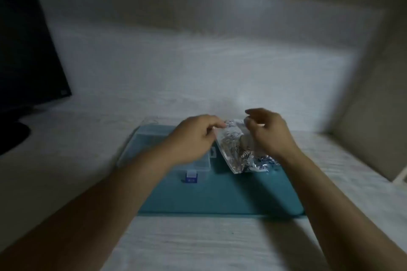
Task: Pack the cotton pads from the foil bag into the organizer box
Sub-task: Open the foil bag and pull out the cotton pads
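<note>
Teal mat (220, 193) was the biggest thing I could make out on the pale desk (88, 149), and I used it as my landmark for everything else. Off to the far left of the mat stood a dark monitor (26, 50). On the mat's left half lay the clear organizer box (141, 138), lid down as far as I could judge, with a small blue latch (191, 177) at its near edge.

Just right of the box, over the mat's far middle, I saw the foil bag (236, 152). Its long axis ran from the mat's far edge toward me, mouth end raised and away from me, crumpled bottom touching the mat. The frame was blurred, so I could not see any cotton pads clearly inside it.

Left hand (193, 138) pinched the bag's top left corner between thumb and fingertips, the other fingers curled. Right hand (268, 134) sat at the top right corner; its lower fingers seemed to pinch the edge while the forefinger stuck out loosely above, though blur made that grip uncertain.

Both hands flanked the mouth, about equally near, so I judged the coming move to be pulling the top apart sideways.
</note>
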